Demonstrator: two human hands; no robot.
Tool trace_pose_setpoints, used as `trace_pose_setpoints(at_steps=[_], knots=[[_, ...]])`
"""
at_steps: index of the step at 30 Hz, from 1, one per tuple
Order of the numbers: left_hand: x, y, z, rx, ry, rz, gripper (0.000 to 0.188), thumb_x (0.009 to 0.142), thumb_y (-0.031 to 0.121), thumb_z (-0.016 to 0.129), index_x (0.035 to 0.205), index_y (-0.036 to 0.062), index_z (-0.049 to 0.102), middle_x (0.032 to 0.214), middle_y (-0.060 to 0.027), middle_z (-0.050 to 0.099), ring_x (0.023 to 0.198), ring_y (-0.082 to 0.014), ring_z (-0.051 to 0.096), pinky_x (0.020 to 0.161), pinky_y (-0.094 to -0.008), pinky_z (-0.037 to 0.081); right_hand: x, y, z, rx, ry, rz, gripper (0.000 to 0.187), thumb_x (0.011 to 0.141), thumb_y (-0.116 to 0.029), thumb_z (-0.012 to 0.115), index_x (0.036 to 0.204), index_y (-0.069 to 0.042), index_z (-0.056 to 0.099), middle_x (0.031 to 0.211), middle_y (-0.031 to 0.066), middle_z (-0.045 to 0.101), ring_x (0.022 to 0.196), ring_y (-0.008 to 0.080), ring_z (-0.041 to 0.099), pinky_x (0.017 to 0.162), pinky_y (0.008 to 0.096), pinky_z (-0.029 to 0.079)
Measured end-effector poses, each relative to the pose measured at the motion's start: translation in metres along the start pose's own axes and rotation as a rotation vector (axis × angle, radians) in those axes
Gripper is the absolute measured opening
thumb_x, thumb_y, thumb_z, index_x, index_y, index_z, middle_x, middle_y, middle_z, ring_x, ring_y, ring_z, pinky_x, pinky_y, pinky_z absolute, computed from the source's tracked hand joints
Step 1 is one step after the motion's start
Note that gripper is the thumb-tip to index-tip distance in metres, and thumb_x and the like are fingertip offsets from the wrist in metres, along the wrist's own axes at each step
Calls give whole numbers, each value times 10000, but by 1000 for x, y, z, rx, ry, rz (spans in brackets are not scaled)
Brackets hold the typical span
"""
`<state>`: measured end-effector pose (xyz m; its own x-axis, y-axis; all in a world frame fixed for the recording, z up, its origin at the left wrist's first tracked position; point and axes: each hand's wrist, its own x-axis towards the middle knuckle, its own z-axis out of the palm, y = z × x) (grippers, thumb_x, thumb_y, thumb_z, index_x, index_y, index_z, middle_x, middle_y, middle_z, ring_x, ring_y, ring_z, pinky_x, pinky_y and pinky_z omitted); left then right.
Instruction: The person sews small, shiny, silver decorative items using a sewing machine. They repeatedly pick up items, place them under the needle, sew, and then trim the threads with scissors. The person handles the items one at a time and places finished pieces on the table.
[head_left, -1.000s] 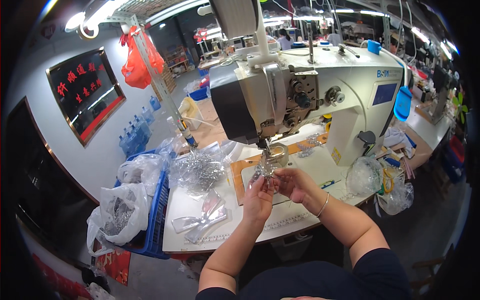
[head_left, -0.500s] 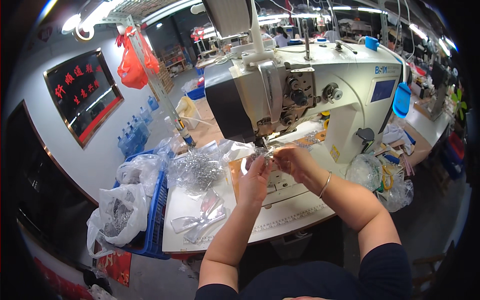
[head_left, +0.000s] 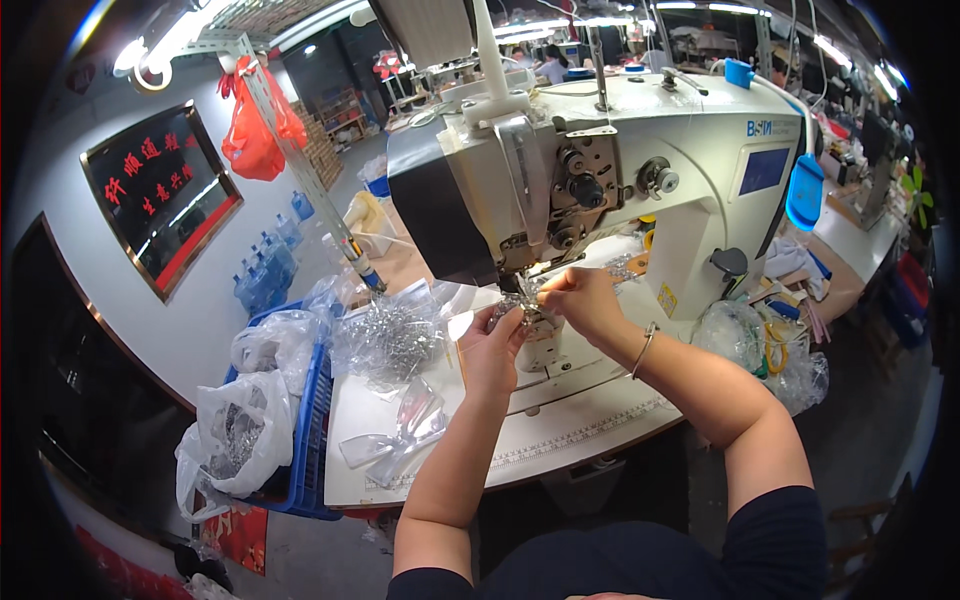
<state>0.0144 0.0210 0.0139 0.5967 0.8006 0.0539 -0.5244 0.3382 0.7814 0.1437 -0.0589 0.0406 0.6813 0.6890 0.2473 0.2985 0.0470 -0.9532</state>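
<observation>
Both of my hands work under the head of a white sewing machine [head_left: 640,130], close to its needle area. My left hand [head_left: 488,352] grips a small shiny silvery piece [head_left: 512,303] with thumb and fingers; its exact kind is too small to tell. Beside it, my right hand [head_left: 585,300] is closed in a pinch at the piece's right side, and what lies between its fingertips is hidden. To the left on the table lies a heap of silvery parts [head_left: 390,340] on clear plastic. Nearer me are clear bow-shaped plastic pieces [head_left: 400,435].
A blue basket [head_left: 312,440] with white plastic bags [head_left: 240,425] of silvery parts stands at the table's left edge. Clear bags [head_left: 730,335] and yellow-handled scissors [head_left: 775,350] lie right of the machine. A metal post [head_left: 310,180] rises behind the heap.
My right hand has lifted slightly, its wrist more bent and its fingers pinched tighter. The left hand has shifted a little left and down, still at the silvery piece. The view has tilted slightly.
</observation>
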Motion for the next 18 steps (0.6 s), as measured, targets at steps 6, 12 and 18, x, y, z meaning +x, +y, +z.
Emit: trace_pose_setpoints(at_steps=[6,12,18], knots=[[14,5,-5,71,-46,11,270,785,-13,659,1002,32,504,909,-74,597,822,-177,606,737,-290,533,0,-10,1,-343,111,-175,193,674,-237,680,710,-47,693,667,134,660,616,246,649,609,322,503],[22,8,-4,96,-43,-5,326,780,-27,653,1035,34,458,929,-72,571,834,-178,597,772,-298,533,8,-14,-3,-413,-8,-119,209,670,-239,653,640,-33,669,552,135,601,495,242,590,533,326,455],[24,8,-4,82,-32,-25,333,780,-37,647,1042,42,458,927,-77,570,830,-181,599,770,-295,533,11,0,-4,-279,6,-170,211,691,-228,655,688,-18,678,577,138,610,522,228,597,546,323,457]])
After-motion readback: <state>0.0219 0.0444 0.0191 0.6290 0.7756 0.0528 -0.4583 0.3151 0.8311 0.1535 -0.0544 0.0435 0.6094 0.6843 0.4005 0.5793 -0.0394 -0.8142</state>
